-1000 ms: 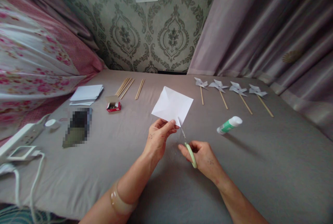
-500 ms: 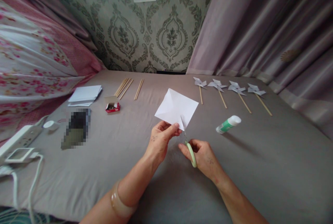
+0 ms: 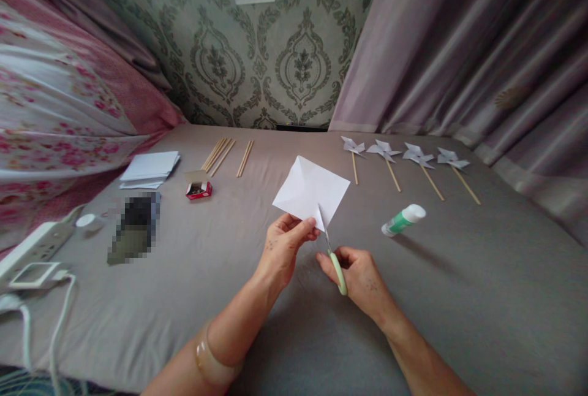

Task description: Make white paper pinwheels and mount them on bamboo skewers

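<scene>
A creased square of white paper (image 3: 310,190) is held up over the cloth-covered surface. My left hand (image 3: 287,243) pinches its near edge between thumb and fingers. In my right hand (image 3: 356,273) is a pair of scissors (image 3: 339,270) with pale green handles. The blades reach over the paper's near corner, pointing toward its middle, close to my left fingertips. To the right stands a glue stick (image 3: 403,220), white and green, leaning a little in view.
Several paper pinwheels (image 3: 418,156) on sticks lie in a row at the back right. Farther left are wooden sticks (image 3: 220,154), a small red box (image 3: 199,190), stacked white paper (image 3: 150,166), a blurred-out object (image 3: 135,227) and a power strip (image 3: 39,246) with cables.
Almost nothing differs. The paper and scissor blades have shifted very slightly left; both hands keep their grip.
</scene>
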The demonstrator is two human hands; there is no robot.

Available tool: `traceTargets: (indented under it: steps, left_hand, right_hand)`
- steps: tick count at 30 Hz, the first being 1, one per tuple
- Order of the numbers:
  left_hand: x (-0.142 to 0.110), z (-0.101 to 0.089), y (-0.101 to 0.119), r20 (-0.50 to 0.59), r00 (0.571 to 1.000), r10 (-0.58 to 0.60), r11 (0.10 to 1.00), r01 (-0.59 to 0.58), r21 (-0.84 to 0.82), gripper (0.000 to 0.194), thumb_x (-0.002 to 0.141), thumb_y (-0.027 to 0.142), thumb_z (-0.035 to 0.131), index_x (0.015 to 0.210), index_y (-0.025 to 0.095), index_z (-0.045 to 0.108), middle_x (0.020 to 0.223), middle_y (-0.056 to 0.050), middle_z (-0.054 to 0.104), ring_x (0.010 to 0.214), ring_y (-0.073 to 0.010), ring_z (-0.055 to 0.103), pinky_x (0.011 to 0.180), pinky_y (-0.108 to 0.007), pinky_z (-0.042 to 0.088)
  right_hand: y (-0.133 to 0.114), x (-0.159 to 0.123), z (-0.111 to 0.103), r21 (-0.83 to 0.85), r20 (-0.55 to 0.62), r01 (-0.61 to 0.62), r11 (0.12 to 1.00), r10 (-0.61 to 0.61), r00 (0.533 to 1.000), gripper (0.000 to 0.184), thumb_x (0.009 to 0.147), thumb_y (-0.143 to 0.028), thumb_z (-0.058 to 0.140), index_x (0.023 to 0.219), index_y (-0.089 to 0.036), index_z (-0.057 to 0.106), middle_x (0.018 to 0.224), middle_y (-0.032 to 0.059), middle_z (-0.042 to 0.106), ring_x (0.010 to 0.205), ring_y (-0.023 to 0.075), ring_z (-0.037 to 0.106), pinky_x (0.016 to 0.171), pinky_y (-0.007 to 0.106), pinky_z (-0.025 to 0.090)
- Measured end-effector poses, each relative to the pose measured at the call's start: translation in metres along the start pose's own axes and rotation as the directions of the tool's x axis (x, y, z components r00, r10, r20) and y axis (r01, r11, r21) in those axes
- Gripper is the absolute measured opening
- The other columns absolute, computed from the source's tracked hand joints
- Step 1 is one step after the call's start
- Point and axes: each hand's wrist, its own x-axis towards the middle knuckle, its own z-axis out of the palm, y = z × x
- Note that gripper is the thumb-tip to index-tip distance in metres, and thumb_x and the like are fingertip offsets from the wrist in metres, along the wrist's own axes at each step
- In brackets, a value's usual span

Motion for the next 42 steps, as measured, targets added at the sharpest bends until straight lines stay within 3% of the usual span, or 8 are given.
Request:
traceTargets:
  steps: [29, 32, 38, 40, 42]
  left_hand:
    - [0.001, 0.000, 0.001, 0.017, 1.000, -0.014, 0.999, 0.014, -0.051, 0.025, 0.059, 0.026, 0.082, 0.068, 0.012, 0.063, 0.063, -0.002, 0.063, 0.059, -0.0098, 0.060, 0.059, -0.021, 0.045]
    - [0.001, -0.001, 0.000, 0.025, 1.000, 0.000, 0.999, 0.001, -0.045, 0.023, 0.061, 0.026, 0.080, 0.070, 0.012, 0.064, 0.063, -0.002, 0.063, 0.058, -0.0088, 0.059, 0.058, -0.020, 0.044]
    - [0.005, -0.004, 0.002, -0.032, 0.998, 0.050, 0.998, -0.051, -0.044, 0.022, 0.061, 0.026, 0.078, 0.063, 0.014, 0.060, 0.059, 0.000, 0.061, 0.056, -0.0081, 0.056, 0.057, -0.019, 0.042]
    - [0.008, -0.007, 0.003, -0.052, 0.996, 0.069, 0.996, -0.072, -0.053, 0.023, 0.061, 0.026, 0.078, 0.061, 0.014, 0.058, 0.057, 0.001, 0.059, 0.055, -0.0075, 0.054, 0.057, -0.019, 0.041]
    - [0.010, -0.010, 0.004, -0.064, 0.995, 0.079, 0.995, -0.082, -0.058, 0.022, 0.061, 0.026, 0.076, 0.060, 0.015, 0.058, 0.057, 0.002, 0.058, 0.055, -0.0072, 0.052, 0.058, -0.020, 0.041]
  right_hand:
    - [0.002, 0.001, 0.001, -0.040, -0.024, -0.002, 0.999, 0.001, 1.000, 0.043, 0.069, -0.050, 0.065, 0.050, -0.019, 0.044, 0.049, -0.0048, 0.036, 0.049, 0.0082, 0.030, 0.044, 0.023, 0.023]
    - [0.000, 0.001, 0.000, -0.022, 0.032, -0.012, 1.000, 0.013, 0.999, 0.042, 0.071, -0.051, 0.064, 0.052, -0.018, 0.047, 0.050, -0.0040, 0.039, 0.050, 0.0086, 0.032, 0.045, 0.023, 0.026]
    - [-0.008, -0.003, -0.004, 0.005, 0.263, 0.006, 1.000, -0.007, 0.965, 0.038, 0.077, -0.051, 0.059, 0.063, -0.018, 0.048, 0.056, -0.0049, 0.040, 0.054, 0.0089, 0.034, 0.048, 0.023, 0.029]
    - [-0.009, -0.002, -0.006, 0.012, 0.276, 0.007, 1.000, -0.010, 0.961, 0.041, 0.078, -0.055, 0.058, 0.064, -0.018, 0.049, 0.055, -0.0052, 0.040, 0.053, 0.0088, 0.034, 0.048, 0.023, 0.029]
    - [-0.007, 0.000, -0.008, 0.024, 0.204, -0.005, 1.000, 0.000, 0.979, 0.044, 0.079, -0.060, 0.055, 0.066, -0.017, 0.053, 0.054, -0.0049, 0.042, 0.050, 0.0093, 0.036, 0.048, 0.024, 0.030]
